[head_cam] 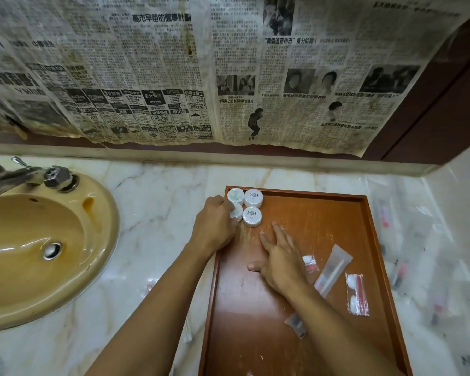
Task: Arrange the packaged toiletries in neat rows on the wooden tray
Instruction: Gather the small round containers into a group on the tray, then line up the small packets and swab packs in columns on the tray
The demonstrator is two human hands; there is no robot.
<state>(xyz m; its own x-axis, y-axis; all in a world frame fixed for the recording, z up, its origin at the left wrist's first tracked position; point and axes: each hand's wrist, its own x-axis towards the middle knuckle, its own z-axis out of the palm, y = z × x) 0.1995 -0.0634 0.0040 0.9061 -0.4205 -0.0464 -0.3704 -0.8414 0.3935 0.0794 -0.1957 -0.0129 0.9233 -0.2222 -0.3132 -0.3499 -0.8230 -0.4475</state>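
A: Toiletries sit where on the wooden tray (369, 240)?

B: Four round packets (252, 216) squared into its far corner. Left hand (215, 226) fingers pinch the near-left one, nudging it flush. Right hand (280, 260) lies flat, fingers spread, likely steadying; sachets (357, 294) wait beyond.

Glossy scratched wooden tray (337, 213); polished marble counter (158, 191).

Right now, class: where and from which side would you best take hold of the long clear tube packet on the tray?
Probably pinch the long clear tube packet across its narrow middle, from above: it lies flat and slanted on the wooden tray, long edges exposed.
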